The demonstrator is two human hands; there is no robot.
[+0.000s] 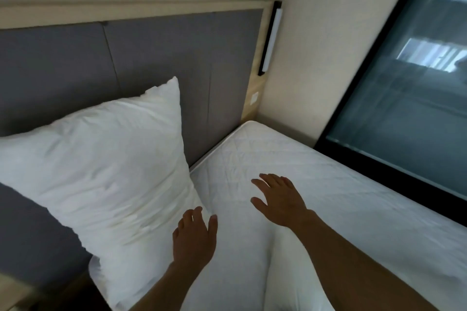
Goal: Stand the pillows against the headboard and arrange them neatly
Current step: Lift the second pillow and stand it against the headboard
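A large white pillow (101,171) stands on its edge, leaning against the grey padded headboard (156,58). My left hand (195,237) hovers just off the pillow's lower right corner, fingers apart, holding nothing. Further right, my right hand (280,199) is spread open above the white quilted mattress (316,184), apart from the pillow. A fold of white bedding (285,283) lies between my forearms at the bottom; I cannot tell whether it is a second pillow.
The headboard has a light wooden frame (252,98) with a slim black-and-white wall lamp (270,38) on its right side. A cream wall stands behind it, and a dark-framed glass pane (404,98) runs along the mattress's right edge.
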